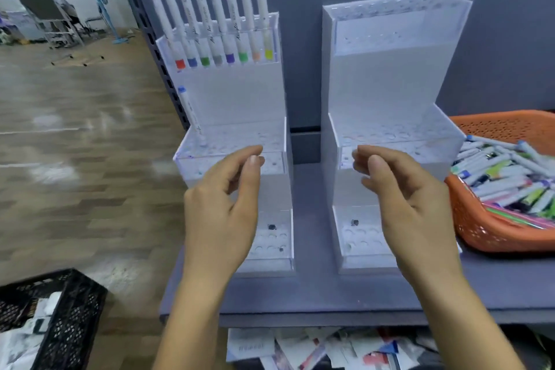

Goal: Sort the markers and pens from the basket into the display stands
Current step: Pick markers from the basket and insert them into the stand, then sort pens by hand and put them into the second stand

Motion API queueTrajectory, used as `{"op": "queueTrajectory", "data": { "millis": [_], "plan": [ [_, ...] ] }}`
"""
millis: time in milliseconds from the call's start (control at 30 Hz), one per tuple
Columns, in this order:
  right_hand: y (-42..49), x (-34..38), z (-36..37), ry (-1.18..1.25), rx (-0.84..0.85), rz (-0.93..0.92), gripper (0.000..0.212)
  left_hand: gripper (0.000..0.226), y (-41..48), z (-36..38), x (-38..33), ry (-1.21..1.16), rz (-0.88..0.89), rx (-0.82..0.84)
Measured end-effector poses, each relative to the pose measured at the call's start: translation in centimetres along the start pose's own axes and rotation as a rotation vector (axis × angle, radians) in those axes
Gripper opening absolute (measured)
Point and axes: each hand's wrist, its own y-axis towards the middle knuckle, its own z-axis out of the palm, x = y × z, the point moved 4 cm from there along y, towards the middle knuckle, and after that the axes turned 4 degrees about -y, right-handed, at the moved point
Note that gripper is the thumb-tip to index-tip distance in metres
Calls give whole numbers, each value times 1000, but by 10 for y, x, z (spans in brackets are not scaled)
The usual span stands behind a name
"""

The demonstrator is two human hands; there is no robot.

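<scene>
At the far left, a black crate [60,309] is sitting on the wooden floor, outside the work. On the grey shelf [312,285], the left display stand [234,99] is carrying a row of eight colour-capped markers [207,9] upright in its top tier, and a single blue-capped marker [190,112] is leaning in the far-left hole of the middle tier. Its other holes are showing bare.

The left hand [222,204] is hovering in front of this stand's middle tier, fingers loosely curled with thumb and forefinger close together but pinching nothing. The right hand [408,198] is hovering the same way in front of the right display stand [387,84], fingers relaxed and slightly bent, holding nothing. That stand is holding no markers in any tier that shows.

At the far right, the orange basket [495,231] is resting on the shelf just beside the right stand, with the heap of markers and pens [504,171] lying tangled inside it.

The likely trouble is lying in the reach. The right hand must cross to the basket close past the light acrylic stand, and a knock could be shifting or tipping it. Pulling one marker from the tangle could be dragging others over the rim. The tall top row may topple if a wrist is brushing it.
</scene>
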Motion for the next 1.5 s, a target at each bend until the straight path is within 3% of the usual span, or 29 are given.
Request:
{"op": "queueTrajectory", "data": {
  "millis": [133, 433, 633, 767, 867, 967, 1067, 1133, 1300, 1500],
  "plan": [
    [-16, -22, -54, -42, -84, 78, 30, 31, -19, 38, -3, -54, -46, 80],
    [-18, -48, -175, -89, -223, 146, 17, 35, -60, 140, -33, -123, -93, 201],
    [2, -67, -239, -259, -182, 132, 15, 19, -81, 216, -68, -81, -71, 367],
    [36, -71, -263, -453, -77, 22, 16, 24, -77, 268, -82, 158, 64, 504],
    [67, -83, -272, -675, 106, 16, 23, 30, -62, 302, -80, 417, 75, 610],
    [93, -99, -270, -834, 342, 59, 27, 40, -49, 329, -76, 708, 108, 868],
    [109, -112, -265, -957, 531, 83, 31, 42, -44, 343, -75, 807, 112, 1163],
    [116, -120, -260, -1008, 654, 97, 41, 43, -42, 351, -72, 869, 125, 1257],
    [133, -137, -255, -1021, 660, 42, 47, 40, -45, 368, -57, 873, 218, 1291],
    [138, -150, -251, -1138, 697, 12, 58, 6, -47, 364, -51, 794, 282, 1278]
  ]
}}
